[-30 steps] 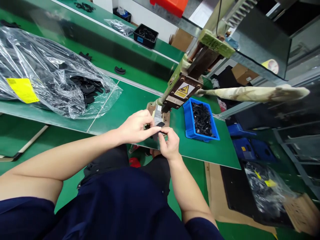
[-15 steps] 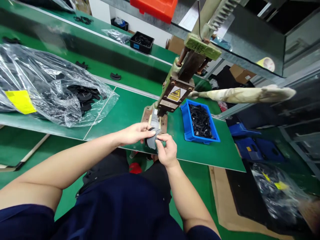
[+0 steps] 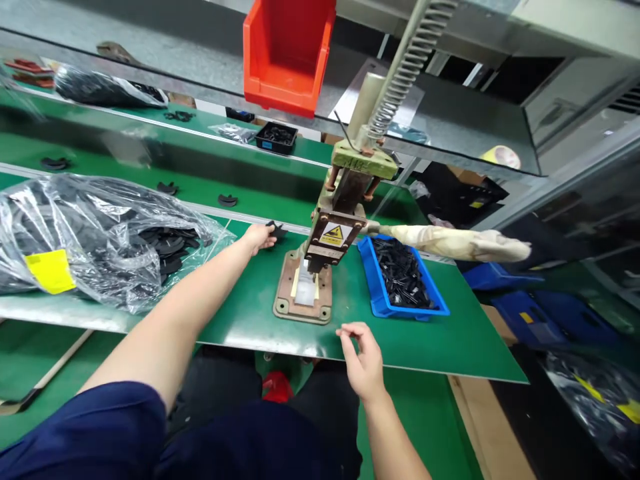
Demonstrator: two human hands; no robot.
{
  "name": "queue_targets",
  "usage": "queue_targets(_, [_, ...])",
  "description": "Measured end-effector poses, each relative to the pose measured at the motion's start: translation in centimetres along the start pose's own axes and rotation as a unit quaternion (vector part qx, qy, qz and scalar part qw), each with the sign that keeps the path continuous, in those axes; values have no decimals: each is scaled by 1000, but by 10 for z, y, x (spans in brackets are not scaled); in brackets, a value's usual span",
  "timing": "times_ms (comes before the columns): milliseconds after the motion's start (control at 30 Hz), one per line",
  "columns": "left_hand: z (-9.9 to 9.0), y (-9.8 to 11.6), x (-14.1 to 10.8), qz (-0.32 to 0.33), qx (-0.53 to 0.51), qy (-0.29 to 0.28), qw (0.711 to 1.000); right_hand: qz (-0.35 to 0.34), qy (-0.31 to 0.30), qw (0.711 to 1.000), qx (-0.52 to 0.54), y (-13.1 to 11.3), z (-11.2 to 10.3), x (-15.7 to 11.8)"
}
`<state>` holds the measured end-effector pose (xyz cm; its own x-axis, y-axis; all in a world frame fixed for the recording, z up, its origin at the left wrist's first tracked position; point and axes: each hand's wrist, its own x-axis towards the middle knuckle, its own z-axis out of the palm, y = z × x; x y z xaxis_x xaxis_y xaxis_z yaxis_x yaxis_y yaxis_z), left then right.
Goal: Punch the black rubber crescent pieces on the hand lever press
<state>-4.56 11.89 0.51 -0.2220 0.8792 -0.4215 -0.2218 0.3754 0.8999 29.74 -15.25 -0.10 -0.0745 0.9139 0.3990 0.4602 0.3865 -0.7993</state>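
Note:
My left hand [image 3: 260,238] reaches to the back of the green worktop, its fingers closed on a black curved plastic part [image 3: 275,230] beside the metal ledge. The far side of that part is partly hidden by the fingers. Low over the front edge of the worktop is my right hand [image 3: 364,360], thumb and index tip drawn together in a loose pinch with nothing visible between them. Between the hands stands a hand press [image 3: 336,233] with a warning label. On its base plate [image 3: 285,293] a pale fixture [image 3: 305,291] shows no part on it.
A blue bin [image 3: 369,270] of small black parts stands right of the press, under its wrapped lever [image 3: 460,245]. On the left lies a clear bag [image 3: 110,267] of curved black parts. Loose parts [image 3: 227,200] rest on the green strip behind. An orange bin [image 3: 285,60] hangs above.
The hands have parted from the grey-black part held before the press. My left hand has moved back with a part to the rear ledge; my right hand has shifted right. The view has tilted up.

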Motion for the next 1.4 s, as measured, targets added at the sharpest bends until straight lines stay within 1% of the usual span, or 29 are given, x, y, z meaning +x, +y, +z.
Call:
queue_targets(67, [12, 17, 21, 18, -6, -10, 1000, 7, 4, 1000, -16, 1, -8, -1])
queue_targets(133, [17, 21, 32, 17, 8, -15, 1000, 14, 10, 999, -35, 4, -18, -1])
queue_targets(200, [15, 13, 31, 10, 36, -12, 999, 23, 20, 998, -57, 10, -33, 2])
queue_targets(267, [5, -3, 22, 12, 61, -13, 998, 37, 37, 995, -86, 19, -52, 10])
queue_targets(333, [-12, -20, 5, 20, 83, -24, 996, 55, 59, 989, -124, 32, -73, 25])
queue_targets(400, [-37, -37, -14, 34, 107, -37, 993, 76, 75, 980, -169, 47, -96, 46])
queue_targets(433, [-51, -45, -23, 58, 129, -45, 989, 85, 75, 975, -193, 54, -107, 58])
queue_targets(467, [-66, -53, -32, 78, 148, -47, 985, 98, 71, 969, -217, 62, -118, 71])
queue_targets(533, [-96, -68, -48, 97, 179, -57, 977, 127, 55, 953, -269, 77, -138, 95])
queue_targets(600, [-122, -81, -61, 116, 204, -62, 970, 160, 27, 935, -315, 89, -152, 116])
queue_targets(633, [-131, -87, -67, 126, 211, -63, 967, 176, 9, 926, -334, 94, -156, 126])
queue_targets(700, [-143, -96, -78, 158, 207, -45, 964, 198, -27, 910, -363, 101, -157, 142])
queue_targets(767, [-145, -102, -85, 192, 210, -19, 959, 208, -58, 899, -380, 106, -151, 156])
queue_targets(833, [-140, -103, -90, 214, 233, -3, 949, 214, -80, 891, -393, 108, -139, 167])
queue_targets(967, [-128, -101, -94, 217, 278, -8, 936, 230, -93, 877, -411, 107, -118, 181])
queue_targets(1100, [-125, -97, -97, 217, 275, -4, 937, 224, -61, 882, -410, 100, -113, 180])
queue_targets(1200, [-124, -96, -101, 216, 264, -1, 940, 192, -5, 899, -394, 86, -116, 171])
queue_targets(1300, [-123, -95, -104, 218, 250, -1, 943, 118, 54, 924, -359, 65, -115, 152])
queue_targets(1400, [-124, -96, -106, 226, 231, 2, 946, 23, 84, 949, -302, 42, -105, 122])
